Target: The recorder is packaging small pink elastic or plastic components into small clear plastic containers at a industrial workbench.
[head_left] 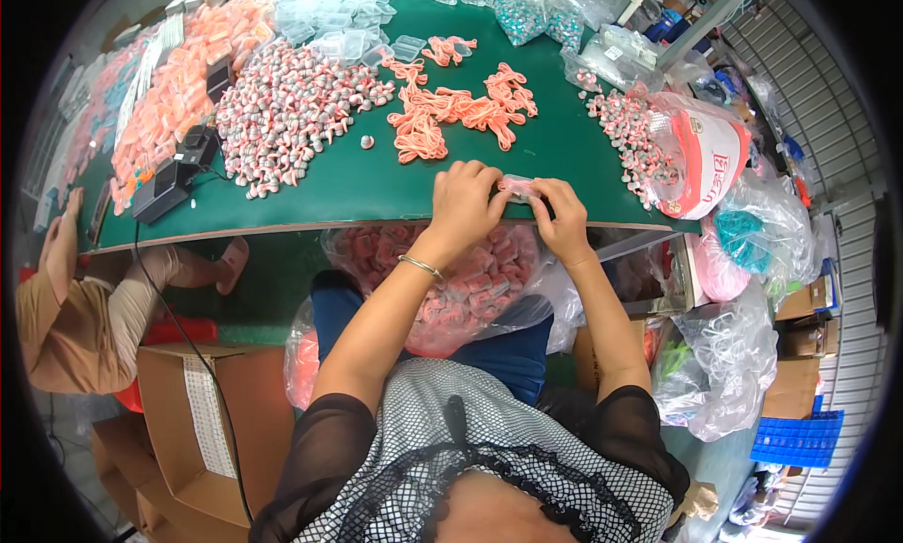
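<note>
At the table's front edge, my left hand (466, 200) and my right hand (564, 219) pinch a small transparent plastic case (515, 187) with something pink inside. The fingers of both hands are closed on its two ends. Just beyond lie bundles of orange cord (451, 109) on the green tabletop (550, 172). Left of the cords is a heap of small pink-and-grey ridged plugs (292, 110), one plug (367, 141) lying apart from it. Below my hands, a large transparent bag (480, 294) over my lap holds many pink-filled cases.
Orange pieces (179, 82) and transparent cases (329, 12) cover the table's far left. Black boxes with a cable (169, 188) stand near its edge. A red-and-white sack (710, 157) spills plugs at right. Cardboard boxes (212, 430) and another person (71, 327) are at left.
</note>
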The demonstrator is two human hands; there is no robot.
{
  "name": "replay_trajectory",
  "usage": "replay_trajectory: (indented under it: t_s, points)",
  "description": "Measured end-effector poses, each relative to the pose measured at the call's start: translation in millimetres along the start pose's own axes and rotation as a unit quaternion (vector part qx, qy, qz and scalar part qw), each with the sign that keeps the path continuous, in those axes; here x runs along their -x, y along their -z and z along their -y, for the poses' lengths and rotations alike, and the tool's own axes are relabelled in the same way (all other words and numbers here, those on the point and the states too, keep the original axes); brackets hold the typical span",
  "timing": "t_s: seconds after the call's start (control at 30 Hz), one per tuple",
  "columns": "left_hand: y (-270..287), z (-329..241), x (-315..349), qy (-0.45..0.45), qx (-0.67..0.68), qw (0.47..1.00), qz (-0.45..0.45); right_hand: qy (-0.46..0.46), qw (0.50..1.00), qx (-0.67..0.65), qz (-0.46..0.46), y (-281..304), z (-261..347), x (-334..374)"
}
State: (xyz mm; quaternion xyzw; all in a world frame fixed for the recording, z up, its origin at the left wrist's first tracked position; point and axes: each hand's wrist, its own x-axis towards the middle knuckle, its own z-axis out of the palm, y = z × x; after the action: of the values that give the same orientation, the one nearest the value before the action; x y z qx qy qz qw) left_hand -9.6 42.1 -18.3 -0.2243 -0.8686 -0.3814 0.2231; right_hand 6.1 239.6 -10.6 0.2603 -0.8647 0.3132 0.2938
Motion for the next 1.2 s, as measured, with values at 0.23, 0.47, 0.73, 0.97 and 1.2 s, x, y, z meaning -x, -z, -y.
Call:
replay_trajectory:
  t_s: [0.23,0.47,0.73,0.97,1.2]
  points:
    - [3,-1,-5,0.095,-0.014,0.994,0.052,-0.002,1.000,0.001,-0.011,-3,0,0]
    - [0,-6,-16,0.144,-0.056,0.985,0.082,-0.007,1.000,-0.010,-0.016,-4,0,2]
    - [-1,-12,-16,0.222,-0.003,0.973,0.069,-0.005,0.999,-0.009,-0.035,-9,0,3]
    - [-17,-26,6,0.125,-0.070,0.985,-0.096,0.012,0.999,0.000,-0.044,-12,-1,5]
    - [-19,-25,8,0.148,-0.036,0.981,-0.117,0.024,0.998,-0.004,-0.054,-15,-1,7]
